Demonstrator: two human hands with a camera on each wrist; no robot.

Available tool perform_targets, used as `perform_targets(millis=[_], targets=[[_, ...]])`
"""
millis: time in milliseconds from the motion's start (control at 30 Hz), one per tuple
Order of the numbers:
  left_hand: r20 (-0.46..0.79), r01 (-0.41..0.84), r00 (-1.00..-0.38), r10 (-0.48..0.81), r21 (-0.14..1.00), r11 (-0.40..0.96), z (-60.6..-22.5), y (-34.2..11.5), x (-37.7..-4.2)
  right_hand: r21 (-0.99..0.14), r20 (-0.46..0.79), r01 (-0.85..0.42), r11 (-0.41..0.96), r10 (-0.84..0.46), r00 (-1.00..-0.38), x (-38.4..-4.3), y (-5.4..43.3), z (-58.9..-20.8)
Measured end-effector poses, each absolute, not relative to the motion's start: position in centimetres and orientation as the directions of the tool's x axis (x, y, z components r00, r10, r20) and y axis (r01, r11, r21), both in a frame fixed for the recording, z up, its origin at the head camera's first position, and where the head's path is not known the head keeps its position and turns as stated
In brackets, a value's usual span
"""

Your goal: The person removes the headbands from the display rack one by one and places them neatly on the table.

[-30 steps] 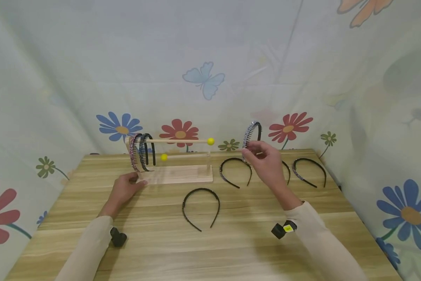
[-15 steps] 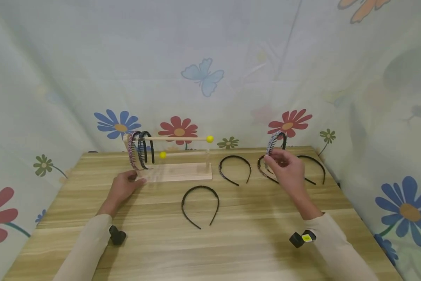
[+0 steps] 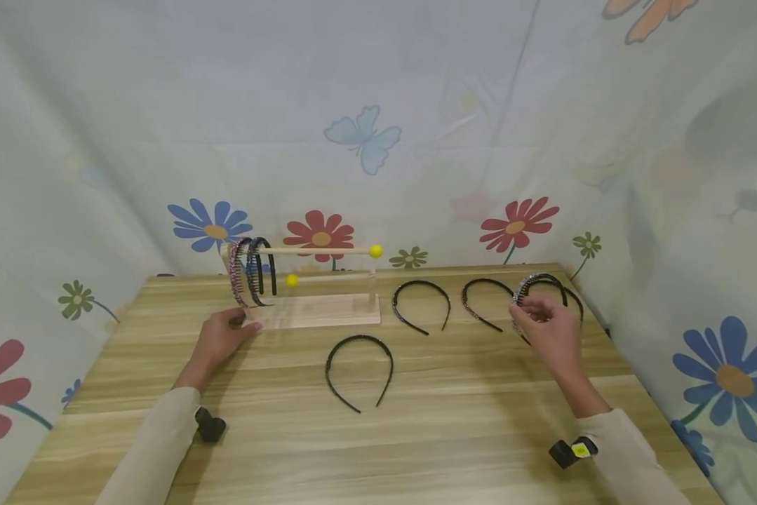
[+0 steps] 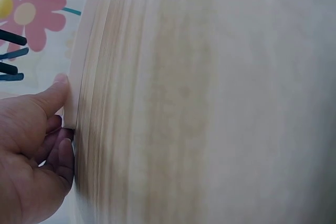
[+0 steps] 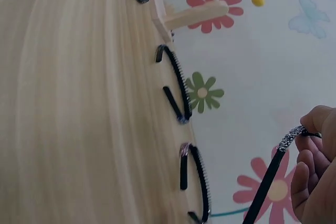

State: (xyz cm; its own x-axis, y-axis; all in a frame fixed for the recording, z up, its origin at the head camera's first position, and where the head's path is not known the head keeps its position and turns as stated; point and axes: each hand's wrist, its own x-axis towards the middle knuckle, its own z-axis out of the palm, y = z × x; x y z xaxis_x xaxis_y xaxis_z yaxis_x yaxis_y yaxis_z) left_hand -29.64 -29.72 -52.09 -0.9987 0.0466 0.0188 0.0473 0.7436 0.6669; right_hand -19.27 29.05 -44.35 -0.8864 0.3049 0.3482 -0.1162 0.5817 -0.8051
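My left hand pinches the near left corner of the wooden stand's base, thumb on top and fingers curled at the edge in the left wrist view. On the stand's upper rod hang a pink glittery headband and a dark blue one, both at the left end. Over at the right of the table, my right hand pinches a silver glittery headband between thumb and fingers. That headband overlaps the rightmost headband lying on the table in the head view.
Two more headbands lie between stand and right hand: a dark one and a reddish glittery one. Another black headband lies in the middle front. Yellow balls cap the stand's rods. A flowered cloth hangs behind the table.
My right hand has carried the silver headband rightward and down, from above the reddish headband to the rightmost one. The left hand stays at the stand's base.
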Motion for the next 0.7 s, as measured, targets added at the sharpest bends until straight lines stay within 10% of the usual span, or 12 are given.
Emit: perform_targets(millis=[700], targets=[[0.015,0.044,-0.999,0.046,0.671,0.741,-52.0,-29.6,-29.6,-0.659,0.282,0.088,0.747,0.353,-0.892,-17.0,35.2,-47.7]])
